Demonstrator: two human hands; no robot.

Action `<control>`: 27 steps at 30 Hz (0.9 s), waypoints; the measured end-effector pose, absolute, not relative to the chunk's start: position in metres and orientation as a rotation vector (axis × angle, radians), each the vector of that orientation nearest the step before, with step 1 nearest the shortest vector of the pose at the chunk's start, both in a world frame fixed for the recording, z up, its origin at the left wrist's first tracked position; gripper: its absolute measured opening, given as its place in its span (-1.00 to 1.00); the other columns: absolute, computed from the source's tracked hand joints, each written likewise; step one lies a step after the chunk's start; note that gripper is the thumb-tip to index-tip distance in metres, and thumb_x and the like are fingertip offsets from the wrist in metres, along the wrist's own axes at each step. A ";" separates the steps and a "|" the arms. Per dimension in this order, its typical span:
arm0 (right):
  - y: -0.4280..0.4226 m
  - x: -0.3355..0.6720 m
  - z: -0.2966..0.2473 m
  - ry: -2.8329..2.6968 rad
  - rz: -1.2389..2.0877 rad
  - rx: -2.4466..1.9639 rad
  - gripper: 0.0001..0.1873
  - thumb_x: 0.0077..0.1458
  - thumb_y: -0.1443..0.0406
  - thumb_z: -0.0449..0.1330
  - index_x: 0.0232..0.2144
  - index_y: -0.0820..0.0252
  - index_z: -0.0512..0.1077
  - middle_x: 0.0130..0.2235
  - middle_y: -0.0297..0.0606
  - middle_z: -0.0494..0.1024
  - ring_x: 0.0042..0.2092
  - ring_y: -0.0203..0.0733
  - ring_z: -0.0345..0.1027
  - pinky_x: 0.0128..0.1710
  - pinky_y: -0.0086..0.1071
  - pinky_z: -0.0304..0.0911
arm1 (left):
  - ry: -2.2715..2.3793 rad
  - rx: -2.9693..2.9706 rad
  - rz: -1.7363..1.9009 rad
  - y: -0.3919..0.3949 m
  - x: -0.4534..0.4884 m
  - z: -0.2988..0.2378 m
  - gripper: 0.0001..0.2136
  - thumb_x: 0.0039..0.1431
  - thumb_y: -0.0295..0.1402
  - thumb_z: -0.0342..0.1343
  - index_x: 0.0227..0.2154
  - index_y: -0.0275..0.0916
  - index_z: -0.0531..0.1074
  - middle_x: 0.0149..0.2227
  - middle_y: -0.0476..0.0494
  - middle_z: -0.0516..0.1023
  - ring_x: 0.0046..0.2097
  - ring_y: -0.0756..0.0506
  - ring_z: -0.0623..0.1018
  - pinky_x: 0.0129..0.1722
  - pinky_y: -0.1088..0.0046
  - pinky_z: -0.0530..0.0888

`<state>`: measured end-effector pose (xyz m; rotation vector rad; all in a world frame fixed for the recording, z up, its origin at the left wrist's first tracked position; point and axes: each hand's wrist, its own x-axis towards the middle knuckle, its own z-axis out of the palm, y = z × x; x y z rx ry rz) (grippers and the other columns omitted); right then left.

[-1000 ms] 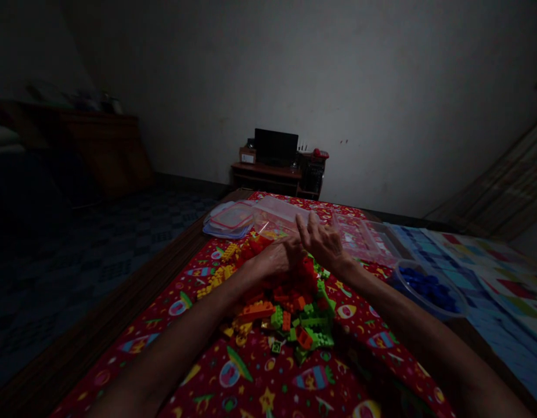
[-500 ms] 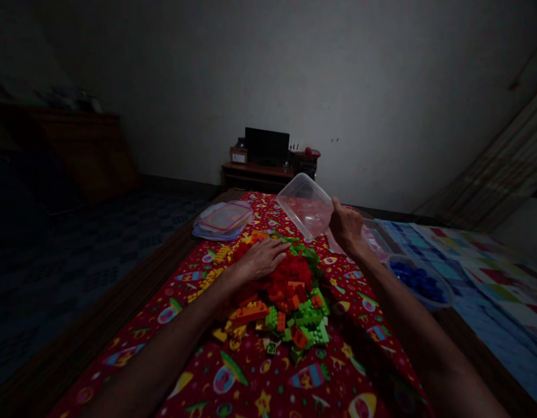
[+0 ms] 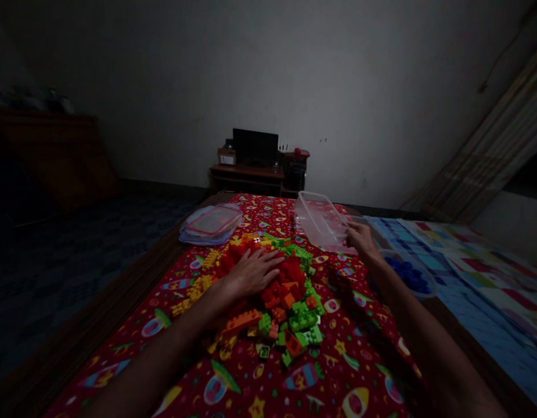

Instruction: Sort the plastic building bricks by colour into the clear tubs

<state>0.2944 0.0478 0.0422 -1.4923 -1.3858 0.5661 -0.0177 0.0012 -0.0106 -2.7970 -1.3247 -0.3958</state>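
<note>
A heap of red, orange, yellow and green toy building bricks (image 3: 301, 319) lies on the red patterned cloth (image 3: 268, 383). My left hand (image 3: 253, 273) rests on top of the red bricks with its fingers spread, palm down. At the right, my right hand (image 3: 359, 239) grips the near edge of a clear plastic container (image 3: 318, 223). The container is tilted on its side above the far part of the cloth, and I see no bricks in it. Whether it touches the cloth I cannot tell.
A tub of blue bricks (image 3: 407, 276) stands right of my right forearm. Stacked container lids (image 3: 211, 222) lie at the cloth's far left. A bed with a checked cover (image 3: 468, 278) is at the right. Beyond the cloth, a monitor (image 3: 255, 148) stands on a low desk by the wall.
My right hand has lowered the container and turned its opening more upward. My left hand stays on the bricks. The whole view has shifted slightly.
</note>
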 end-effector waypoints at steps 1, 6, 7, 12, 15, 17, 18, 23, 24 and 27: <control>0.039 0.299 0.040 -1.358 0.585 -1.508 -0.43 -0.17 0.30 -0.04 -0.10 0.48 0.44 -0.71 -0.39 0.32 -0.65 -0.28 0.23 -0.61 -0.46 0.15 | -1.341 -2.776 -0.400 0.000 -0.019 -0.011 -0.63 0.30 -0.17 -0.16 0.13 0.01 0.29 0.22 -0.06 0.29 0.21 -0.22 0.25 0.19 0.01 0.11; -0.019 0.323 0.026 -1.335 0.584 -1.595 -0.34 -0.08 0.24 -0.01 0.06 0.52 0.33 -0.71 -0.37 0.37 -0.65 -0.27 0.24 -0.63 -0.47 0.11 | -1.268 -2.773 -0.511 -0.008 -0.019 -0.008 -0.64 0.32 -0.22 -0.19 0.10 -0.05 0.32 0.20 -0.08 0.31 0.25 -0.21 0.21 0.22 -0.08 0.03; -0.031 0.328 0.023 -1.339 0.589 -1.623 -0.33 -0.06 0.22 -0.02 0.08 0.50 0.32 -0.71 -0.37 0.38 -0.66 -0.26 0.23 -0.65 -0.47 0.09 | -1.240 -2.784 -0.540 -0.012 -0.017 -0.007 -0.63 0.33 -0.22 -0.20 0.11 -0.05 0.31 0.21 -0.08 0.30 0.26 -0.20 0.19 0.22 -0.08 0.03; -0.084 0.349 0.008 -1.400 0.597 -1.749 -0.32 -0.01 0.20 -0.06 0.11 0.52 0.28 -0.70 -0.32 0.43 -0.64 -0.17 0.31 -0.62 -0.40 0.17 | -1.033 -2.893 -0.585 -0.036 -0.003 -0.002 -0.64 0.32 -0.23 -0.18 0.12 -0.05 0.29 0.22 -0.08 0.29 0.29 -0.17 0.13 0.25 -0.02 0.04; -0.100 0.354 -0.003 -1.493 0.531 -1.743 -0.31 0.00 0.19 -0.07 0.12 0.52 0.27 -0.66 -0.28 0.47 -0.58 -0.12 0.37 -0.56 -0.34 0.25 | -0.916 -2.931 -0.574 -0.044 0.005 -0.005 -0.64 0.31 -0.26 -0.14 0.13 -0.01 0.28 0.23 -0.04 0.27 0.30 -0.16 0.11 0.26 0.01 0.05; -0.103 0.353 -0.012 -1.515 0.465 -1.745 -0.33 0.02 0.21 -0.08 0.14 0.50 0.25 -0.64 -0.28 0.48 -0.57 -0.11 0.37 -0.53 -0.33 0.27 | -0.860 -2.940 -0.578 -0.046 0.007 -0.007 -0.64 0.30 -0.29 -0.12 0.14 0.01 0.26 0.24 -0.03 0.24 0.30 -0.16 0.11 0.26 0.01 0.05; -0.103 0.352 -0.017 -1.509 0.427 -1.747 -0.34 0.03 0.23 -0.09 0.14 0.49 0.23 -0.62 -0.28 0.48 -0.57 -0.12 0.37 -0.52 -0.33 0.27 | -0.841 -2.941 -0.579 -0.047 0.008 -0.008 -0.63 0.29 -0.30 -0.12 0.14 0.01 0.26 0.24 -0.03 0.23 0.30 -0.16 0.10 0.26 0.01 0.05; -0.091 0.350 -0.035 -1.570 0.203 -1.732 -0.46 0.05 0.31 -0.11 0.08 0.39 0.26 -0.57 -0.28 0.47 -0.52 -0.11 0.37 -0.47 -0.30 0.25 | -0.844 -2.945 -0.528 -0.051 0.007 -0.006 -0.65 0.30 -0.33 -0.15 0.11 -0.04 0.29 0.26 -0.05 0.19 0.31 -0.16 0.08 0.27 -0.01 0.03; -0.087 0.350 -0.036 -1.596 0.157 -1.725 -0.49 0.05 0.32 -0.11 0.04 0.36 0.28 -0.58 -0.30 0.45 -0.52 -0.12 0.35 -0.47 -0.30 0.24 | -0.843 -2.948 -0.518 -0.052 0.007 -0.005 -0.65 0.31 -0.33 -0.16 0.11 -0.04 0.29 0.27 -0.05 0.18 0.32 -0.16 0.07 0.27 -0.01 0.03; -0.078 0.350 -0.036 -1.652 0.073 -1.687 -0.59 0.05 0.35 -0.11 -0.07 0.32 0.31 -0.55 -0.31 0.41 -0.50 -0.14 0.32 -0.45 -0.31 0.21 | -0.834 -2.956 -0.517 -0.054 0.007 -0.005 -0.65 0.31 -0.33 -0.16 0.11 -0.03 0.29 0.27 -0.04 0.19 0.31 -0.16 0.08 0.26 -0.01 0.05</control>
